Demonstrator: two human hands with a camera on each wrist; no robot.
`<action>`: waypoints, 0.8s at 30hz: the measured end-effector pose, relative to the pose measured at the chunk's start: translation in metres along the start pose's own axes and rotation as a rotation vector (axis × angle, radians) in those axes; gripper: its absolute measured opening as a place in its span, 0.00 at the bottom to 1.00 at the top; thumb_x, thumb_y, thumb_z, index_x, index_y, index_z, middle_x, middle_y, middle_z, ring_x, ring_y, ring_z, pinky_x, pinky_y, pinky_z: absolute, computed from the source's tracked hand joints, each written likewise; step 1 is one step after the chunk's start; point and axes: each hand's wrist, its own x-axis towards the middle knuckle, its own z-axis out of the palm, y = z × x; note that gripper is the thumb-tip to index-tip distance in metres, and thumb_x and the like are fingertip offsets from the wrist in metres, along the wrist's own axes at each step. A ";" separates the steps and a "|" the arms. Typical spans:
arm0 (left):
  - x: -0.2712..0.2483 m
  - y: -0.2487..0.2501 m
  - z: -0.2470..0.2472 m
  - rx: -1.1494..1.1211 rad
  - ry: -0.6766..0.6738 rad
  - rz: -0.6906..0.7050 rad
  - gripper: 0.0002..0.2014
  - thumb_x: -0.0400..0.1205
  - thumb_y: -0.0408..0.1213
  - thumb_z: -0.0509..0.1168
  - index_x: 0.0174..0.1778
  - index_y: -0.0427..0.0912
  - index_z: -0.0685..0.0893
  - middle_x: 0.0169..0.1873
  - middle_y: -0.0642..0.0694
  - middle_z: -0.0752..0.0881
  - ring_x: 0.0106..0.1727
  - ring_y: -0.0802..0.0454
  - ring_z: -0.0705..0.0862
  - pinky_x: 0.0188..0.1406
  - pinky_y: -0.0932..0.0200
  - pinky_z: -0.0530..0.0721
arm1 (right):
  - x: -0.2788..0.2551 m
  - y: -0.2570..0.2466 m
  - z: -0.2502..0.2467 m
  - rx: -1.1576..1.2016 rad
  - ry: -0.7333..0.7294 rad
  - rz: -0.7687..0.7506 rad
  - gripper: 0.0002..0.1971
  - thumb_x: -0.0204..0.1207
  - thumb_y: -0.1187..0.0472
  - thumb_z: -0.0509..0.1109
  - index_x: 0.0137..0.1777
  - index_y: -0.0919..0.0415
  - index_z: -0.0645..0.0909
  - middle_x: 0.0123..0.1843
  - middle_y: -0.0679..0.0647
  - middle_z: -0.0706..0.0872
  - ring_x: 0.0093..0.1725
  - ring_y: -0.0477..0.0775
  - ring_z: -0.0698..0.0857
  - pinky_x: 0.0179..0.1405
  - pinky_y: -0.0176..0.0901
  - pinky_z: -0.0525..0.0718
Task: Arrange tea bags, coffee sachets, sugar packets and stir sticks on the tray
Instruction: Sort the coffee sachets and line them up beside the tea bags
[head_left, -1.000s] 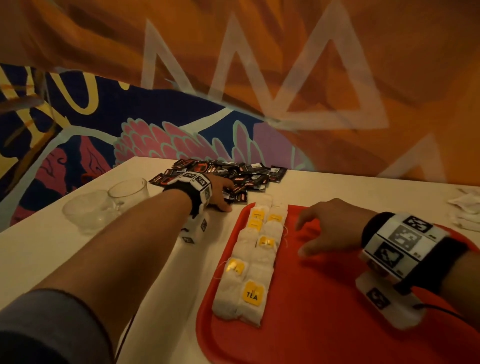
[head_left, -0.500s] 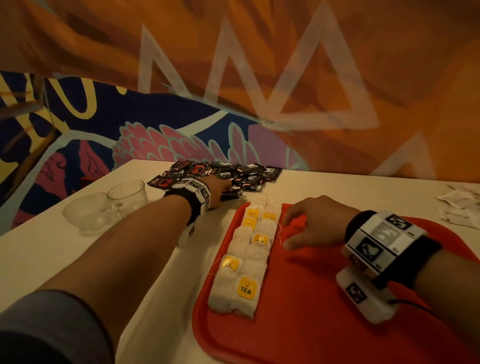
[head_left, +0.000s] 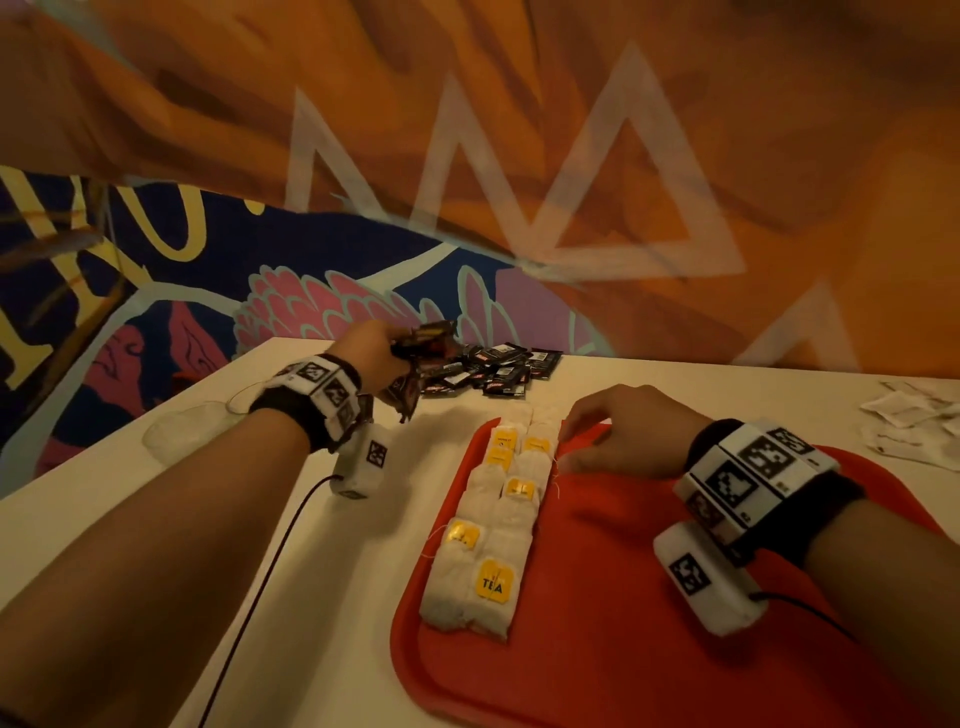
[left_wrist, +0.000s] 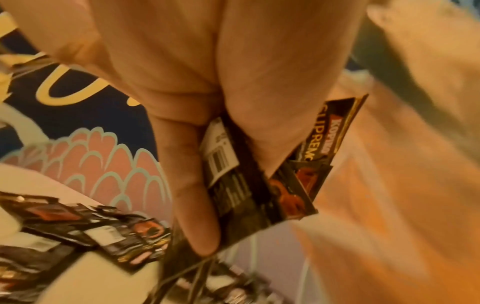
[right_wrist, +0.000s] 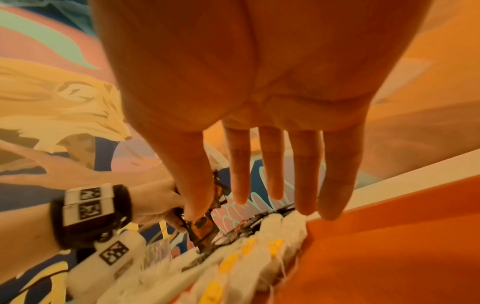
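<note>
My left hand (head_left: 387, 358) is raised above the table's far left and grips a bunch of black coffee sachets (head_left: 423, 345); the left wrist view shows the sachets (left_wrist: 262, 170) clamped between thumb and fingers. The remaining pile of coffee sachets (head_left: 493, 366) lies on the table behind the tray. A red tray (head_left: 675, 649) holds two rows of white tea bags (head_left: 498, 519) with yellow tags along its left side. My right hand (head_left: 608, 436) hovers palm down, fingers (right_wrist: 272, 174) straight, over the tray's far end beside the tea bags.
A clear glass cup (head_left: 182, 431) stands at the table's left, partly behind my left forearm. White sugar packets (head_left: 909, 421) lie at the far right of the table. A painted wall rises just behind the table.
My left hand has closed on a bunch of coffee sachets and lifted them off the pile. The right hand has stayed over the far end of the tray.
</note>
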 end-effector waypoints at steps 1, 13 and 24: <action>-0.005 0.003 -0.008 -0.111 -0.011 -0.006 0.07 0.84 0.31 0.66 0.51 0.49 0.82 0.42 0.50 0.86 0.45 0.51 0.86 0.51 0.53 0.85 | 0.000 -0.001 -0.002 0.033 0.030 -0.014 0.14 0.68 0.41 0.79 0.52 0.41 0.86 0.61 0.43 0.85 0.58 0.44 0.82 0.61 0.44 0.80; -0.070 0.107 0.017 -1.281 -0.325 0.038 0.11 0.83 0.22 0.62 0.60 0.34 0.83 0.46 0.38 0.89 0.44 0.43 0.90 0.28 0.59 0.89 | -0.004 -0.014 -0.013 1.034 0.295 -0.052 0.29 0.67 0.47 0.80 0.67 0.53 0.77 0.63 0.57 0.83 0.55 0.56 0.89 0.40 0.51 0.90; -0.090 0.123 0.048 -1.279 -0.388 0.051 0.10 0.82 0.21 0.62 0.53 0.35 0.84 0.36 0.43 0.91 0.36 0.49 0.91 0.26 0.56 0.87 | -0.023 0.005 0.004 0.843 0.528 -0.174 0.34 0.68 0.50 0.83 0.71 0.35 0.70 0.57 0.51 0.80 0.50 0.57 0.90 0.30 0.49 0.87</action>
